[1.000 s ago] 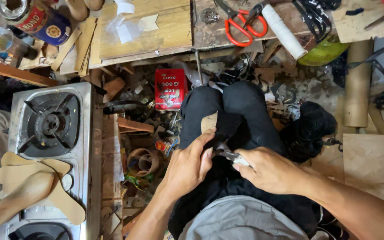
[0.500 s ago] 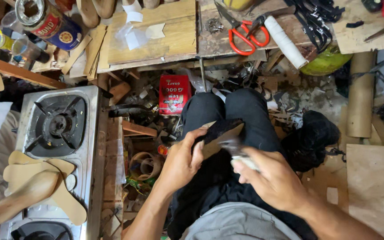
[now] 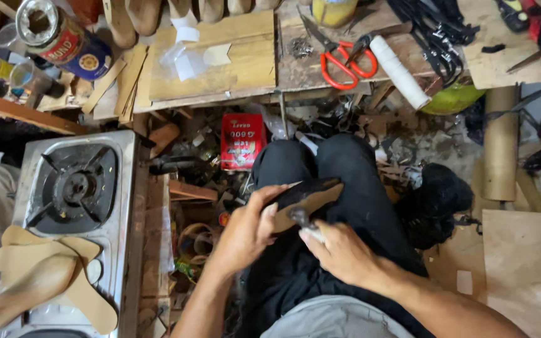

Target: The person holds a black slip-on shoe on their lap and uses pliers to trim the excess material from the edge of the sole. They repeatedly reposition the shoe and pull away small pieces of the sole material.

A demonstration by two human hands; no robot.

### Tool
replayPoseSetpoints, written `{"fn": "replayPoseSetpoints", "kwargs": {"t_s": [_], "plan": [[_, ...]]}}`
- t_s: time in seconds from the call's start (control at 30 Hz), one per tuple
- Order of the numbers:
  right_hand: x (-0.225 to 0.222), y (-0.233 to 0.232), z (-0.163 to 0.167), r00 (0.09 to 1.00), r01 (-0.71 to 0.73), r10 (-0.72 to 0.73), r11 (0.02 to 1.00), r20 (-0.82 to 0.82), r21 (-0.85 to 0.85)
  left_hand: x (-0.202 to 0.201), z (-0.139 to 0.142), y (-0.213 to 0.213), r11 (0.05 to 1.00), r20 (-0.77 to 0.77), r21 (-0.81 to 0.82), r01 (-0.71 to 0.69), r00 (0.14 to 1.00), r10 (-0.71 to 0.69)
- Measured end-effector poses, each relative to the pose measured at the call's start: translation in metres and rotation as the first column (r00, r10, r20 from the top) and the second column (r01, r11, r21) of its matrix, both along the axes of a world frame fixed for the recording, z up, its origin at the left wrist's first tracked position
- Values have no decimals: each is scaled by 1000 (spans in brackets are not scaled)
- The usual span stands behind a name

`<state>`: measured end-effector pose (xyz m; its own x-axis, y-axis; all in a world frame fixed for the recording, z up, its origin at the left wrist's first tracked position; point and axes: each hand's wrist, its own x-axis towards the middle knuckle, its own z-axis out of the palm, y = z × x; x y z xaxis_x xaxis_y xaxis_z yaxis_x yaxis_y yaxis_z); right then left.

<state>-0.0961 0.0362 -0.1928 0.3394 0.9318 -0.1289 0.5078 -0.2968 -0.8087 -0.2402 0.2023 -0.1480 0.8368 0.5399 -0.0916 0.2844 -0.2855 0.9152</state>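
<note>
Head view: left hand (image 3: 245, 231) grip closed around shoe sole (image 3: 308, 195); right hand (image 3: 339, 253) fist clamps small tool (image 3: 300, 218) against it.

A shoe sole piece (image 3: 308, 195) — tan on its flat face, black along the upper edge — lies tilted across the lap, its narrow end toward two o'clock. At its five o'clock edge sits a small dark-tipped tool (image 3: 300, 219), touching the sole.

A single head-worn camera is looking straight down from close above the seated person's black-trousered lap (image 3: 345, 188), facing the cluttered wooden workbench (image 3: 220, 69) along the top edge and the steel gas stove (image 3: 76, 188) at left.
</note>
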Motion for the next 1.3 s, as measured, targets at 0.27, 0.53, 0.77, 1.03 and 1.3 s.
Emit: {"fn": "replayPoseSetpoints", "kwargs": {"t_s": [0.27,0.53,0.77,1.03,1.3], "plan": [[82,23,42,935,-339,312,926,170,169,45,12,89,951,-173,-178,252,944,-282],[161,141,126,514,156,-390,918,764,364,141,-25,68,975,-28,121,-188,981,192],[191,166,117,723,227,-401,907,563,355,190,-43,66,846,183,-533,15,978,98],[117,86,-1,802,594,-471,566,-367,572,204,-73,103,846,299,-522,110,952,61],[91,15,-64,762,646,-510,637,-398,419,195,-109,96,823,273,-557,112,961,54]]}}
